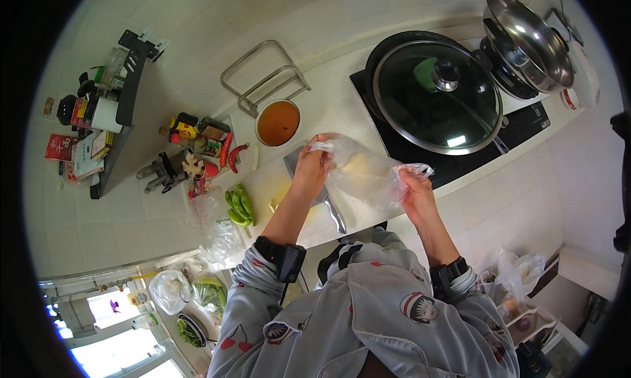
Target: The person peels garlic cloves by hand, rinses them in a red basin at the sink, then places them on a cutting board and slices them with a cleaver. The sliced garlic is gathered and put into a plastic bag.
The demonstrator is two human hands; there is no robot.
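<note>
A clear plastic bag [367,185] is stretched between my two hands above the counter [330,102]. Inside it shows a pale yellowish lump [359,164], blurred by the plastic. My left hand [318,156] pinches one end of the bag. The other, bunched end is gripped by my right hand [415,189], close to the cooktop's edge. Under my left forearm lies a cleaver [336,216], its metal handle towards me and its blade partly covered by the arm. Small yellow pieces [273,205] lie left of that forearm.
A glass-lidded wok [436,97] covers much of the black cooktop [530,119]. Behind my left hand stands a bowl of orange-brown liquid [278,122] beside a metal rack [266,75]. Green peppers [240,206], red chillies [236,157], ginger [193,165] and bottles [214,130] sit left.
</note>
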